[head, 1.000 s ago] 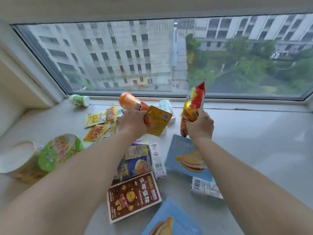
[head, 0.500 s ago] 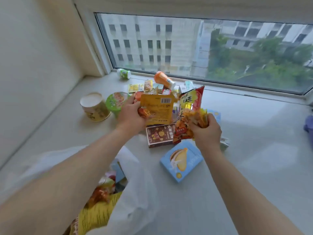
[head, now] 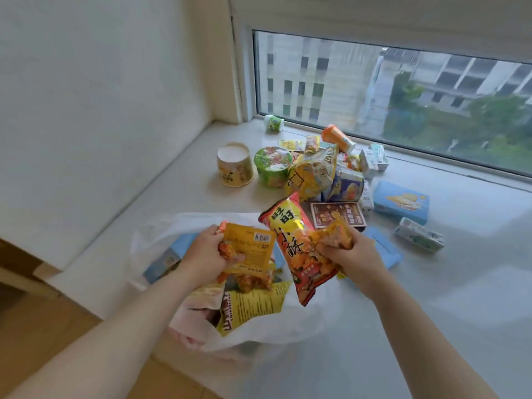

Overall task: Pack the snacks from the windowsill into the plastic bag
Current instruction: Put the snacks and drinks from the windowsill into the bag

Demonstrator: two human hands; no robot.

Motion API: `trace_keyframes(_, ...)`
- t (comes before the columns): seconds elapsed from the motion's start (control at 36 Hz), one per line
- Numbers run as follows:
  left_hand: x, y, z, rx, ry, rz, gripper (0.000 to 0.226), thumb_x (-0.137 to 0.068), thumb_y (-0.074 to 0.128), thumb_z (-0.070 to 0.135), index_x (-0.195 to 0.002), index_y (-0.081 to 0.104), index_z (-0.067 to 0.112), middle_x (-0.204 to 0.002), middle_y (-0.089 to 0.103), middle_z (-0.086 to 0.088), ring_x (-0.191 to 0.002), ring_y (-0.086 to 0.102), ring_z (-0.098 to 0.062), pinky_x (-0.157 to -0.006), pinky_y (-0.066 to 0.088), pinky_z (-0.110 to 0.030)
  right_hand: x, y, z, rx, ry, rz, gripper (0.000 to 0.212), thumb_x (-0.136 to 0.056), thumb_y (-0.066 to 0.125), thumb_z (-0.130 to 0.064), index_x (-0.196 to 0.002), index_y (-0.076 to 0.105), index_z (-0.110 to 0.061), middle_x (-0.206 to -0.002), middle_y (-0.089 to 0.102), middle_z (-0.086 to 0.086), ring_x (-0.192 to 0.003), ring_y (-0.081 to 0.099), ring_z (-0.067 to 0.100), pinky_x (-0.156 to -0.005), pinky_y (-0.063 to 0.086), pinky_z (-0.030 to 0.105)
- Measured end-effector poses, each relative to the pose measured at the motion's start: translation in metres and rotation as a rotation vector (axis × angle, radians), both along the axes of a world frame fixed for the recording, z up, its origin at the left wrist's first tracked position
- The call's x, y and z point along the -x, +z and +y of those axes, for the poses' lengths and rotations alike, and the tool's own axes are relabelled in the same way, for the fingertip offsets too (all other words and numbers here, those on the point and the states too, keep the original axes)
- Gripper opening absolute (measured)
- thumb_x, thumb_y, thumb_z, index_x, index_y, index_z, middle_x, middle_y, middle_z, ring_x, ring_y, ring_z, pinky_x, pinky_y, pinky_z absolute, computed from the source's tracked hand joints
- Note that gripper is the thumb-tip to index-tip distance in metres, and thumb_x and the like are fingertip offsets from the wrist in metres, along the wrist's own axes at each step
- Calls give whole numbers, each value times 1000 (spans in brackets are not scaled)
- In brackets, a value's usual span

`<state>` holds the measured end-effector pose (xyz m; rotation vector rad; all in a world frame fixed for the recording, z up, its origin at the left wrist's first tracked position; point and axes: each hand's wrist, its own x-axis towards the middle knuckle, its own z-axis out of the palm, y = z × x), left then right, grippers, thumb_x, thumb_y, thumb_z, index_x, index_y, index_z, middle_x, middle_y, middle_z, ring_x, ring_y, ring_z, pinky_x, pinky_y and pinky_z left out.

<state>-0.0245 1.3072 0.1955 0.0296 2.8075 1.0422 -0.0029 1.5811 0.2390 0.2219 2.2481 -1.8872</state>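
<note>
My left hand (head: 203,254) grips a yellow-orange snack packet (head: 249,249) over the open mouth of the white plastic bag (head: 259,326). My right hand (head: 349,256) holds a red and yellow crisp bag (head: 293,246) together with a small orange packet (head: 334,233), just right of the bag's opening. Inside the bag lie a yellow packet (head: 250,303) and a blue box (head: 167,257). More snacks are piled on the windowsill (head: 475,283) behind: a yellow cup (head: 234,165), a green noodle bowl (head: 272,167), a yellow pouch (head: 312,174) and a brown box (head: 336,214).
A blue box (head: 401,201), small milk cartons (head: 419,234), an orange bottle (head: 336,138) and a green-white bottle (head: 273,122) lie near the window glass. A white wall (head: 100,96) closes the left side. The sill's front edge drops to a wooden floor (head: 43,326) at lower left.
Both hands have carried their packets back from the snack pile towards me and now hover over the plastic bag. My view has swung left and down.
</note>
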Motion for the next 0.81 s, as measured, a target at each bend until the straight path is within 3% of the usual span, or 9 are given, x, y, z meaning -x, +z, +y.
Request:
trace_keyframes(0.08, -8, -18, -22, 155, -95, -96, 30, -79, 74, 36, -105, 69, 21, -117, 48, 11, -114, 48, -14, -95, 42, -30, -8, -4, -15, -45, 57, -62, 22, -77, 73, -2, -85, 63, -20, -83, 69, 4, -79, 67, 22, -64, 55, 26)
trace_keyframes(0.17, -16, -35, -31, 486, -256, -103, 31, -84, 63, 40, -107, 65, 20, -122, 47, 4, -118, 42, -20, -95, 42, -34, -14, -12, -31, -116, 99, -125, 24, -78, 73, -3, -84, 61, -23, -81, 67, 1, -76, 65, 17, -57, 51, 16)
trace_keyframes(0.28, -15, -52, -27, 571, -256, -136, 35, -87, 59, 38, -119, 58, 23, -138, 36, 0, -133, 26, -22, -109, 27, -51, -17, -24, -50, -166, 91, -158, 21, -80, 72, -10, -88, 57, -22, -80, 63, -4, -70, 61, 5, -48, 46, 10)
trace_keyframes(0.42, 9, -56, -16, 663, -171, -138, 29, -88, 52, 18, -116, 51, 24, -140, 32, -9, -135, 22, -29, -108, 25, -61, -8, -35, -75, -410, 76, -140, 20, -78, 73, -19, -78, 53, -26, -77, 60, -5, -77, 61, 16, -70, 52, 33)
trace_keyframes(0.56, 17, -59, -10, 611, -209, -234, 82, -76, 65, 53, -140, 21, 29, -149, 16, -8, -140, 10, -31, -106, 11, -70, 5, -33, -96, -319, 40, -127, 22, -79, 72, -15, -83, 57, -30, -80, 62, -9, -76, 61, 9, -61, 49, 22)
trace_keyframes(0.61, 18, -55, -19, 542, -266, -301, 113, -63, 67, 69, -147, 3, 31, -156, 4, -6, -145, -6, -32, -110, -1, -67, 10, -30, -99, -255, 19, -135, 23, -78, 73, -15, -85, 59, -32, -85, 66, -4, -80, 65, 13, -67, 55, 27)
trace_keyframes(0.67, 20, -46, -30, 495, -342, -300, 124, -60, 63, 78, -150, -7, 29, -159, -2, -6, -145, -16, -31, -113, -11, -58, 16, -28, -99, -197, -1, -145, 21, -76, 75, -15, -87, 63, -29, -91, 70, 4, -86, 68, 21, -79, 57, 41)
trace_keyframes(0.72, 24, -36, -44, 395, -358, -169, 109, -69, 58, 75, -152, 8, 26, -159, 11, -4, -147, -6, -27, -117, -6, -48, 20, -26, -100, -107, -3, -167, 22, -75, 76, -12, -90, 65, -24, -94, 72, 9, -89, 69, 28, -86, 55, 49)
trace_keyframes(0.81, 39, -29, -70, 297, -200, 237, 52, -86, 59, 47, -131, 52, 21, -136, 49, -1, -131, 37, -24, -111, 21, -36, 24, -25, -105, 10, -8, -199, 23, -73, 77, -11, -93, 68, -19, -93, 73, 12, -91, 69, 32, -91, 52, 53)
